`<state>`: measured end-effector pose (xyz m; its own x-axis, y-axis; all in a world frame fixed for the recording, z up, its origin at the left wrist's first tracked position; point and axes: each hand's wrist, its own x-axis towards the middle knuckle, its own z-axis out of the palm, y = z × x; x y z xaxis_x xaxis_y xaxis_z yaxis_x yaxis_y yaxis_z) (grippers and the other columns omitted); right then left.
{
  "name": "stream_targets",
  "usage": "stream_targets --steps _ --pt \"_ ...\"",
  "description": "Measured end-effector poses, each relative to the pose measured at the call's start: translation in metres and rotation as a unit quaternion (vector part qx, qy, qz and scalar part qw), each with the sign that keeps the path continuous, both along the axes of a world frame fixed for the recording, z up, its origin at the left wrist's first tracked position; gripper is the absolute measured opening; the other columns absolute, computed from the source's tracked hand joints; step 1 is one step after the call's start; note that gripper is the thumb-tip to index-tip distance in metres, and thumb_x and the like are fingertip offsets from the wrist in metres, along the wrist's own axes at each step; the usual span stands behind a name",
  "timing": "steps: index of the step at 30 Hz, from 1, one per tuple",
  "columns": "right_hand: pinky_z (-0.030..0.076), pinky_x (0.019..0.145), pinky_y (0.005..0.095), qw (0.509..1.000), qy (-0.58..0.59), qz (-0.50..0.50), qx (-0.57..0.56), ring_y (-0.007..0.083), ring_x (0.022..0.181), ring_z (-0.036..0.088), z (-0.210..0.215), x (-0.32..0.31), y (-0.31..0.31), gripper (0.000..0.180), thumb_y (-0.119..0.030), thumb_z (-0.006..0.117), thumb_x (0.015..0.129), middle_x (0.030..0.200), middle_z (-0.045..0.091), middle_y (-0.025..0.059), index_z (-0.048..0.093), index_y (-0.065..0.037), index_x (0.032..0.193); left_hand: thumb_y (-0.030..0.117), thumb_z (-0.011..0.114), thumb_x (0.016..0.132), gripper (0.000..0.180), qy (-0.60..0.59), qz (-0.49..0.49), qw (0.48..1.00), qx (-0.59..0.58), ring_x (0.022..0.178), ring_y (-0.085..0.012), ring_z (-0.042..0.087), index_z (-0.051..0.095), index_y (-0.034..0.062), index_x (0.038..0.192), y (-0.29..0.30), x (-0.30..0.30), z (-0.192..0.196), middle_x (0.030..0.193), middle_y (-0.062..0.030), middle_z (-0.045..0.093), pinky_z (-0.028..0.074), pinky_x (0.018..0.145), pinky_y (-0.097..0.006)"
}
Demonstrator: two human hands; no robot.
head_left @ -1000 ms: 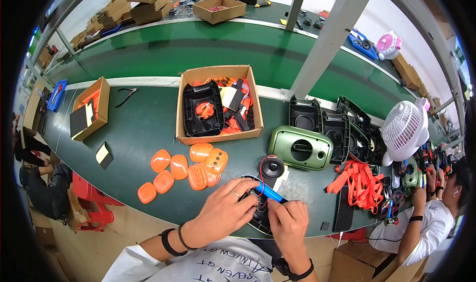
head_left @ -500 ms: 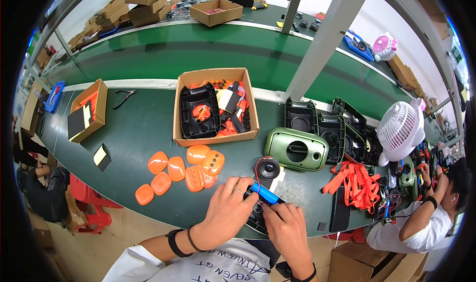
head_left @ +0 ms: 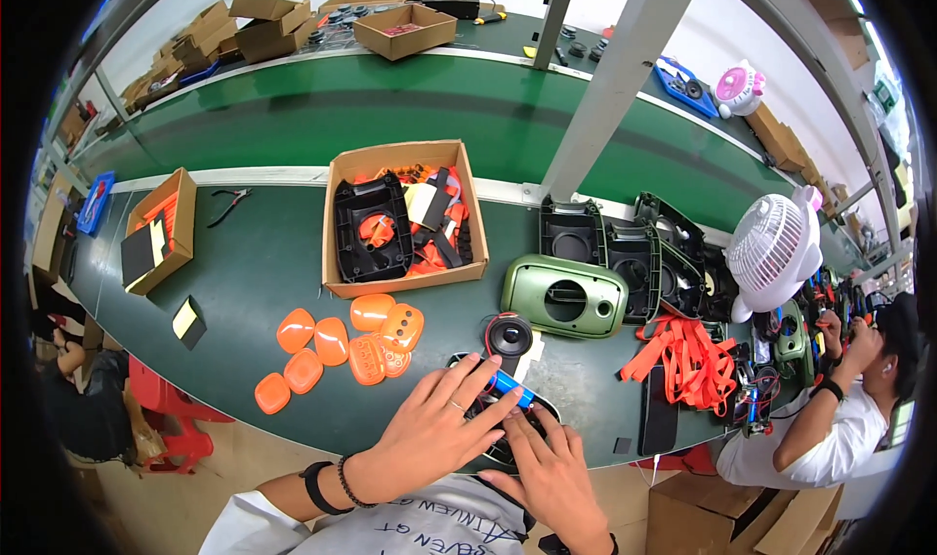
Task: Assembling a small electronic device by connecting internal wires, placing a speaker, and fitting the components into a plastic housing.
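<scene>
A blue cylindrical battery pack [head_left: 509, 388] lies across the black plastic housing [head_left: 552, 417] at the table's near edge, which my hands largely cover. My left hand [head_left: 429, 418] reaches over from the left with fingers stretched out, touching the battery's left part. My right hand [head_left: 549, 467] lies on the housing, its fingers extended with their tips at the battery's right end. Both hands are open and press from above instead of gripping. Just beyond the battery sits a round black speaker [head_left: 509, 336] with a thin red wire.
Orange plastic covers [head_left: 331, 341] lie to the left. A carton [head_left: 404, 280] of orange and black parts stands behind. To the right are a green casing [head_left: 564, 299], black housings [head_left: 574, 233], orange straps [head_left: 683, 365] and a white fan [head_left: 776, 247]. Another person [head_left: 825, 428] works at far right.
The battery sits lower, along the housing. My fingers have gone from holding it at both ends to lying stretched out over it. The whole view has shifted slightly.
</scene>
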<state>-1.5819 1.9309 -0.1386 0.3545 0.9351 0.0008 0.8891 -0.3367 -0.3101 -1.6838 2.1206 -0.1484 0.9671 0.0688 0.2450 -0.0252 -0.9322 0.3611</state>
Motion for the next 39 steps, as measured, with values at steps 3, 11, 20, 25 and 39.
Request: stream_targets --steps 3,11,20,25,39 --pt "0.042 0.104 0.0478 1.000 -0.002 -0.005 0.000 0.0358 0.137 0.050 -0.002 -0.002 -0.002 0.073 -0.052 0.072 0.092 0.146 0.061 0.0135 0.058 0.002 0.139 0.038 0.072 0.094 0.059 0.020 -0.011 0.999 0.040 0.138 -0.0369 0.048 0.056 0.0211 0.149 0.000 0.004 -0.004 0.157 -0.0171 0.045 0.043 0.104 -0.047" --pt "0.050 0.101 0.0474 0.987 0.036 -0.046 0.152 0.0345 0.130 0.058 -0.030 -0.001 -0.016 0.054 -0.029 0.081 0.088 0.136 0.064 0.0157 0.067 0.001 0.130 0.042 0.071 0.094 0.063 0.037 -0.014 0.996 0.075 0.140 -0.0352 0.047 0.054 0.0236 0.152 0.001 0.004 -0.006 0.161 -0.0170 0.042 0.044 0.103 -0.046" --pt "0.052 0.101 0.0461 0.968 -0.001 -0.108 0.228 0.0361 0.122 0.063 -0.055 -0.013 -0.004 0.049 -0.026 0.082 0.086 0.130 0.068 0.0148 0.069 -0.001 0.126 0.039 0.076 0.087 0.064 0.050 -0.012 0.993 0.104 0.144 -0.0391 0.045 0.060 0.0192 0.145 0.001 -0.003 -0.007 0.160 -0.0204 0.043 0.042 0.107 -0.052" --pt "0.041 0.109 0.0500 0.973 -0.015 -0.147 0.178 0.0356 0.135 0.050 -0.034 -0.027 -0.008 0.053 -0.035 0.069 0.096 0.137 0.060 0.0175 0.063 0.004 0.131 0.031 0.080 0.082 0.068 0.051 -0.036 0.995 0.076 0.146 -0.0447 0.039 0.061 0.0141 0.145 -0.002 0.001 -0.005 0.162 -0.0254 0.038 0.037 0.111 -0.055" --pt "0.043 0.108 0.0485 0.968 0.018 -0.138 0.210 0.0364 0.135 0.051 -0.033 -0.031 -0.015 0.046 -0.030 0.069 0.097 0.136 0.062 0.0170 0.066 0.004 0.128 0.045 0.077 0.086 0.070 0.060 -0.057 0.991 0.107 0.147 -0.0431 0.038 0.059 0.0140 0.146 -0.003 -0.012 0.000 0.161 -0.0218 0.040 0.034 0.115 -0.057"
